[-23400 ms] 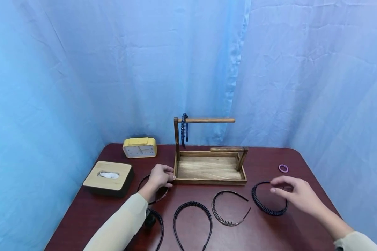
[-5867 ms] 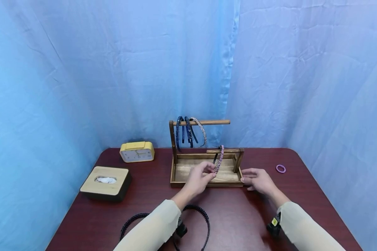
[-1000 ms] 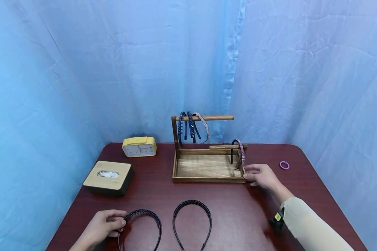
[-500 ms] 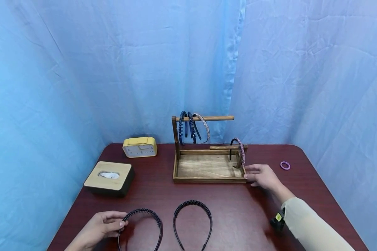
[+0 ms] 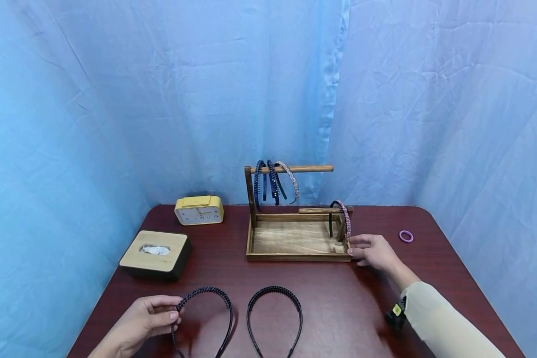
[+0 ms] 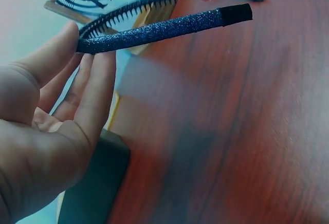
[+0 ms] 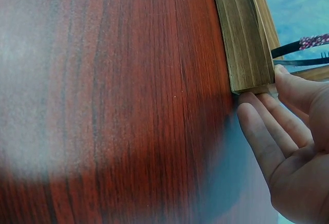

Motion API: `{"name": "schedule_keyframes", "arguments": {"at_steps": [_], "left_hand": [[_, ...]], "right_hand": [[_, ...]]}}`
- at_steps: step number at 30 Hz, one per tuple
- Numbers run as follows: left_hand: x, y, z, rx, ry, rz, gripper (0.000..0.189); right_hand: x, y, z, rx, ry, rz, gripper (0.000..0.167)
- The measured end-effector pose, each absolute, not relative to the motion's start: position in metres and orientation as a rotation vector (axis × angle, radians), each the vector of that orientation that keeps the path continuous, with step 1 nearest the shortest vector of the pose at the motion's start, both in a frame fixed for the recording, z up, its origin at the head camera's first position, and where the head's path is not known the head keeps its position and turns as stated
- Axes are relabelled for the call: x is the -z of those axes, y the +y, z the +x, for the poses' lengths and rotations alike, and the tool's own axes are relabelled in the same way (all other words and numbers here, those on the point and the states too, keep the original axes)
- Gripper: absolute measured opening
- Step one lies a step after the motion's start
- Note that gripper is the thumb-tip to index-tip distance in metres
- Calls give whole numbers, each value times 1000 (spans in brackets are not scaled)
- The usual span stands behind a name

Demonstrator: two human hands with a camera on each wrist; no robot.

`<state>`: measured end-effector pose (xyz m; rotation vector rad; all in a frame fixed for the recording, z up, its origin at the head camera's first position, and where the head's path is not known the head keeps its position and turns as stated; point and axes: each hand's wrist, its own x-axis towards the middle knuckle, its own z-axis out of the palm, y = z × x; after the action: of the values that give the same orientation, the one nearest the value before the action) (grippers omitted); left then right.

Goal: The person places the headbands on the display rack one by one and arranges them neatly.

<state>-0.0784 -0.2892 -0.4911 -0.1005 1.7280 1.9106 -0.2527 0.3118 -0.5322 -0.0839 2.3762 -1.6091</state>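
My left hand (image 5: 145, 318) pinches a black toothed headband (image 5: 210, 290) between thumb and fingers. In the left wrist view its glittery band (image 6: 159, 30) is raised over the table, ends pointing right. A second black headband (image 5: 275, 288) lies on the table beside it. With thumb on the rim and fingers outside, my right hand (image 5: 376, 253) grips the right front corner of a wooden headband stand (image 5: 291, 236). Two dark headbands (image 5: 274, 184) and a sparkly pale one (image 5: 291, 176) hang on its upper bar. On the lower bar hangs a pink jewelled headband (image 5: 347, 224).
A tissue box (image 5: 156, 251) stands on the left of the dark red table (image 5: 322, 308), and a yellow alarm clock (image 5: 199, 211) behind it. Towards the right back lies a purple ring (image 5: 405, 236). Blue curtains (image 5: 206, 99) enclose the table.
Several headbands have moved from the table onto the stand's bars since the earliest frame. Over the last second my left hand has lifted the black headband slightly; the right hand has stayed put.
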Motion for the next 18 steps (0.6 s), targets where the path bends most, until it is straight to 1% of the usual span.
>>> {"name": "schedule_keyframes", "arguments": {"at_steps": [6,9,12,18], "left_hand": [[479,-279,-82,-1958,1783,10,37],[471,-271,-84,-1974,1832,52,38],[462,-260,-85,-1986,1914,60,40],[449,-229,-91,-1995,2127,47,50]], "right_hand": [[529,311,-251,1604,2376,-83,49],[528,311,-250,1606,2377,-86,48],[529,311,-250,1597,2381,-89,48],[530,311,-251,1604,2377,-92,49]]}}
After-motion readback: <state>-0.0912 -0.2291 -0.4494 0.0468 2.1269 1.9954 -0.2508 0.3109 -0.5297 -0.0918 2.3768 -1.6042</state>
